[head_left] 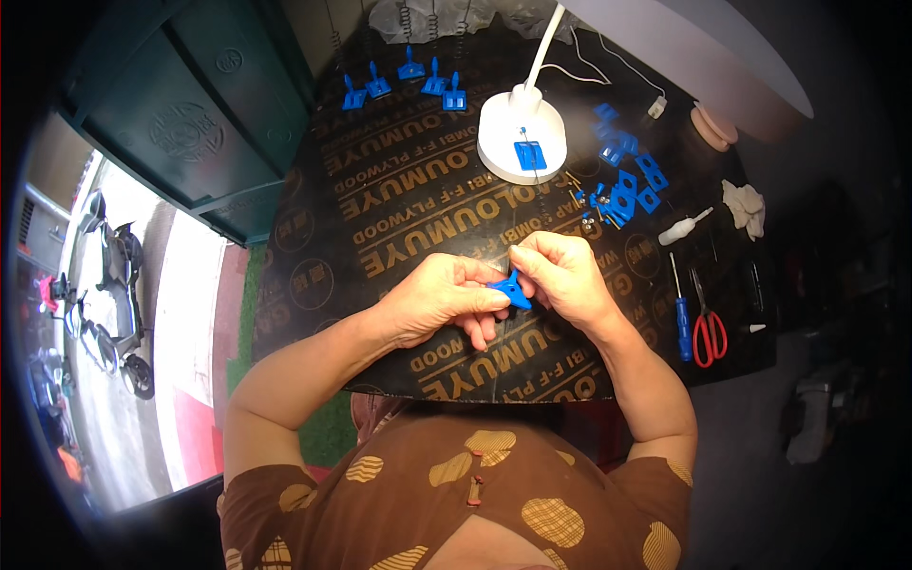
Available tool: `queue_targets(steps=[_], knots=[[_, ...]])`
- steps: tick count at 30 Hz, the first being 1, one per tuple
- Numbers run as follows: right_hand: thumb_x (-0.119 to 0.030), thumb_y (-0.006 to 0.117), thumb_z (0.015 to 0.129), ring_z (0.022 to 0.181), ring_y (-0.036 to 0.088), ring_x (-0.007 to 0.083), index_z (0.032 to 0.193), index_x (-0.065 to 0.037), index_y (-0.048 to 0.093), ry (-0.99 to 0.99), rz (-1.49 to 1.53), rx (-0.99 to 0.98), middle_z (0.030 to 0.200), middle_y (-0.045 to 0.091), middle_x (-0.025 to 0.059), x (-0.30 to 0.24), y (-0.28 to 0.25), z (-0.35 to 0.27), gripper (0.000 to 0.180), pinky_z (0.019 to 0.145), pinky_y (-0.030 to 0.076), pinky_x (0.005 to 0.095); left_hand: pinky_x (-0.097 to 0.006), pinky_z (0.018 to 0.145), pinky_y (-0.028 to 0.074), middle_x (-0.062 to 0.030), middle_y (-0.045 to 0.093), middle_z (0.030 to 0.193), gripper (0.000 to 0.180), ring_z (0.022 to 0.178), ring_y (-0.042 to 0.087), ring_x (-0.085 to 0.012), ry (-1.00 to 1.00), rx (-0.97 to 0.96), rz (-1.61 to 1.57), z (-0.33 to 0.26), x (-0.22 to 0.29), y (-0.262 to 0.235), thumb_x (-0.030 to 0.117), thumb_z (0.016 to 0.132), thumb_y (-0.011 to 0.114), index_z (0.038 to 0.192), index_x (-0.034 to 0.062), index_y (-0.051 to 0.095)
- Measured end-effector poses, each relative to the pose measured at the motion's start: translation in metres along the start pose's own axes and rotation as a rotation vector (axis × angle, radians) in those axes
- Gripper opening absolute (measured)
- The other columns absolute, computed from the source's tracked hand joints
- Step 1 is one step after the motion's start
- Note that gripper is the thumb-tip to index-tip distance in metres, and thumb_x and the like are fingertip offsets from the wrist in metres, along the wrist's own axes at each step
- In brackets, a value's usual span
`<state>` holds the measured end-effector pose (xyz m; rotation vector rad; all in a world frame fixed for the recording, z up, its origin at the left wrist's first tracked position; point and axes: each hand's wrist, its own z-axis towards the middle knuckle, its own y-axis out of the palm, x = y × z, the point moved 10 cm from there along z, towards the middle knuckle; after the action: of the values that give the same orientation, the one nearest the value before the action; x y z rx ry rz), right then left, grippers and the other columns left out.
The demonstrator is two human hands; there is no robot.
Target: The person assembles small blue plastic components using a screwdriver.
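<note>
A small blue plastic part with a narrow stem is held between my hands, above the near middle of the table. My left hand pinches its body between thumb and fingers. With thumb and forefinger, my right hand closes on the top of the stem; whether anything smaller is in that pinch is hidden. Beyond them, another blue part rests on the white lamp base. To the right lie loose blue parts in a heap, with small metal pieces beside it.
Several blue pieces with coiled springs stand at the far left of the dark printed table. Along the right lie a white-handled tool, blue screwdriver, red-handled scissors and crumpled white cloth. A green metal door is at left.
</note>
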<state>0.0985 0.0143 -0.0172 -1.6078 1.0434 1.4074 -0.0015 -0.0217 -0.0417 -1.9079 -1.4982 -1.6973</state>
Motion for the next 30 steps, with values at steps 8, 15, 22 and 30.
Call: queue_targets(steps=[8,15,22,30], knots=[[-0.020,0.060,0.093,0.054,0.052,0.0052,0.079,-0.001,0.063,0.007,-0.044,-0.001,0.060,0.059,0.0012,-0.0002,-0.0007,0.0000,0.024,0.050,0.041,0.0204,-0.024,0.049,0.057,-0.0161,0.065,0.085,0.031,0.060,0.065,-0.0151,-0.014,-0.015,0.035,-0.0001,-0.0026,-0.0001,0.012,0.088,0.064,0.108,-0.0103,0.056],[-0.020,0.061,0.092,0.055,0.052,0.0047,0.078,-0.001,0.063,-0.021,-0.093,0.017,0.061,0.059,0.0012,-0.0041,-0.0033,-0.0001,0.023,0.051,0.042,0.0201,-0.024,0.049,0.056,-0.0169,0.065,0.085,0.033,0.060,0.065,-0.0154,0.027,-0.023,0.042,-0.0002,0.0024,0.0015,0.015,0.090,0.062,0.110,-0.0110,0.054],[-0.019,0.062,0.091,0.056,0.053,0.0046,0.078,0.000,0.063,-0.035,-0.127,0.021,0.061,0.059,0.0014,-0.0051,-0.0024,-0.0002,0.023,0.051,0.042,0.0202,-0.024,0.048,0.056,-0.0172,0.065,0.085,0.030,0.060,0.066,-0.0155,0.053,-0.022,0.021,-0.0002,0.0019,0.0003,0.010,0.090,0.061,0.109,-0.0116,0.054],[-0.019,0.059,0.093,0.057,0.053,0.0051,0.078,-0.001,0.062,-0.041,-0.076,0.017,0.062,0.059,0.0015,-0.0031,-0.0024,0.0002,0.024,0.052,0.043,0.0208,-0.024,0.046,0.056,-0.0166,0.065,0.082,0.030,0.058,0.065,-0.0157,0.055,0.002,0.021,0.0004,0.0027,-0.0011,0.010,0.090,0.062,0.109,-0.0123,0.055]])
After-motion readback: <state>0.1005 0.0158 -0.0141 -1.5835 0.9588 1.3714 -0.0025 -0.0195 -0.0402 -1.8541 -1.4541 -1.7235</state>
